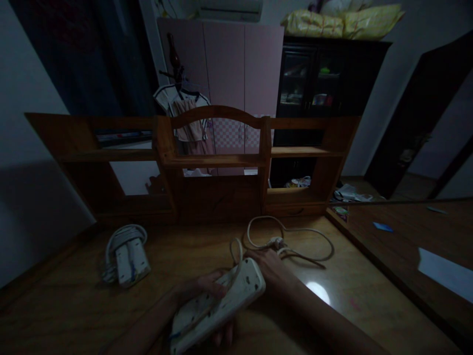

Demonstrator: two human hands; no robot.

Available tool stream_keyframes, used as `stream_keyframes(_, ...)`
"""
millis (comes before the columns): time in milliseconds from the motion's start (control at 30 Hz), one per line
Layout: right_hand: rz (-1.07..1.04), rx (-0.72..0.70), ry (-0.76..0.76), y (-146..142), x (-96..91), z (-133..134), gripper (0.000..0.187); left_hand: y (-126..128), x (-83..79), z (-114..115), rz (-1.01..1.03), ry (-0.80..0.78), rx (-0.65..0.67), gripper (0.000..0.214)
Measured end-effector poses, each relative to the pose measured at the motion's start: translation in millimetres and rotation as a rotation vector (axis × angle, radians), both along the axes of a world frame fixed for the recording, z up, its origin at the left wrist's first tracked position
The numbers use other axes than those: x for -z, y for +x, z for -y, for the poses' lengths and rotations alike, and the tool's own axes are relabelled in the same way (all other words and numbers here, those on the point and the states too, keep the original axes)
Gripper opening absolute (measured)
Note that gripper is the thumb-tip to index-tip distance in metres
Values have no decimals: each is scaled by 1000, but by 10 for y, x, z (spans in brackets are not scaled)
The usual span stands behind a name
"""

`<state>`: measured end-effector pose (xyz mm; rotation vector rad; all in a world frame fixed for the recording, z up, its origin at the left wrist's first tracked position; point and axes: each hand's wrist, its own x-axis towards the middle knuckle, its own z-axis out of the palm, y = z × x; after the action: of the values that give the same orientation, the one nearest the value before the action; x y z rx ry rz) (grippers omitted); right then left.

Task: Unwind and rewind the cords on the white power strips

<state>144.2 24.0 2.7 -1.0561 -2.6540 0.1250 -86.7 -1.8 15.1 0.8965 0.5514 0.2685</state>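
Note:
A white power strip (pixel 218 303) lies slanted in my left hand (pixel 207 291), whose fingers wrap around its body from below and above. My right hand (pixel 271 264) reaches past the strip's far end and grips its pale cord (pixel 295 241), which loops across the wooden desk (pixel 166 256) beside the plug (pixel 275 242). Both hands are closed. The room is dim.
A second white power strip with its cord coiled round it (pixel 127 254) lies at the desk's left. A wooden shelf unit (pixel 214 162) stands along the desk's back. A second table (pixel 406 236) with papers joins on the right. Wardrobes stand behind.

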Motion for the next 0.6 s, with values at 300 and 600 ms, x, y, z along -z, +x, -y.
stream_keyframes(300, 104, 422, 175, 158, 40, -139, 13, -59, 66, -92, 16, 71, 61, 39)
stream_keyframes(600, -954, 385, -59, 439, -75, -378, 20, 17, 245, -246, 30, -41, -386, 44)
